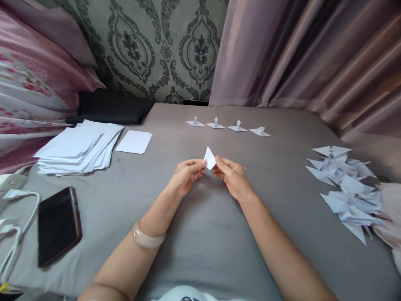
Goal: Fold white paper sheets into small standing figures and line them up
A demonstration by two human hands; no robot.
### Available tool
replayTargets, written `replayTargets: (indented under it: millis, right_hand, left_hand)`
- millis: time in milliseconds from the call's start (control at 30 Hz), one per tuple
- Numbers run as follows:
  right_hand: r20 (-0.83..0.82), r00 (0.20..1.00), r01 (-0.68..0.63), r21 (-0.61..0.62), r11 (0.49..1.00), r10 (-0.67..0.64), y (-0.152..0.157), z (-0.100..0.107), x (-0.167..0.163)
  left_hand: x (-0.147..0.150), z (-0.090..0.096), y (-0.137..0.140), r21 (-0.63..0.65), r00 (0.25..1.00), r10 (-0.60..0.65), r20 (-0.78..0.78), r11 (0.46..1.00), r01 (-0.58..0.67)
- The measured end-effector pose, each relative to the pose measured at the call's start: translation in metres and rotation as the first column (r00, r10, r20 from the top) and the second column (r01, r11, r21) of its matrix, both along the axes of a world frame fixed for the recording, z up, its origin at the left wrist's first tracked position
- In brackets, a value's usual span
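One folded paper (pixel 209 158), white, kite-shaped, point-up

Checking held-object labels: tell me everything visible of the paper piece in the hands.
The paper piece is small, white and plain on its visible face, apparently folded. Its outline is kite-like, a sharp tip pointing up, the lower edges partly hidden. The left hand pinches its left side, the right hand its right. It is held over the gray cloth, nearer the person than the row of four folded papers.

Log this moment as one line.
left hand: holds folded paper | right hand: holds same piece | folded figures: row beyond | paper stack: left
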State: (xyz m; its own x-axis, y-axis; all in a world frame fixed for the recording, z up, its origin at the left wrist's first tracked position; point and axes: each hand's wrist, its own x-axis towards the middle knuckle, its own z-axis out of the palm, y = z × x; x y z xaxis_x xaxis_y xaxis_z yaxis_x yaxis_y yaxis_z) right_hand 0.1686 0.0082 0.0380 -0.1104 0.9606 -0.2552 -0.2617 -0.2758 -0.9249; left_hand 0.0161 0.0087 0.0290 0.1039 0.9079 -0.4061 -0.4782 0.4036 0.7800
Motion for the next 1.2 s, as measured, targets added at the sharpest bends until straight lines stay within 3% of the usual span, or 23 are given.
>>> replayTargets:
  millis: [367, 467, 567, 767, 1033, 1200]
  right_hand:
    - [-0.024, 0.999, 0.038, -0.179, 0.983, -0.043, 0.000, -0.003, -0.004]
    - [0.062, 0.995, 0.083, -0.119, 0.989, -0.076, 0.000, -0.009, -0.005]
    - [0.192, 0.977, 0.093, 0.036, 0.995, -0.098, 0.000, -0.015, -0.006]
    - [0.360, 0.933, -0.090, 0.278, 0.956, -0.017, -0.007, -0.011, -0.010]
    - [0.332, 0.942, -0.151, 0.307, 0.940, 0.043, -0.008, -0.007, -0.010]
    - [0.234, 0.970, 0.010, 0.258, 0.966, -0.072, -0.010, -0.012, -0.022]
  left_hand:
    - [0.000, 0.002, 0.001, -0.157, 0.993, -0.067, 0.102, 0.984, 0.083]
    - [0.004, -0.001, 0.000, -0.113, 0.999, -0.028, 0.037, 0.993, 0.032]
    - [0.007, -0.001, -0.001, 0.017, 0.997, -0.007, -0.075, 1.000, 0.008]
    - [0.003, -0.001, -0.001, 0.099, 0.997, -0.055, -0.059, 0.993, 0.060]
    - [-0.002, 0.001, 0.000, 0.149, 0.998, 0.000, -0.064, 0.989, 0.010]
    - [0.004, 0.001, 0.003, 0.134, 0.992, 0.100, 0.075, 0.985, -0.110]
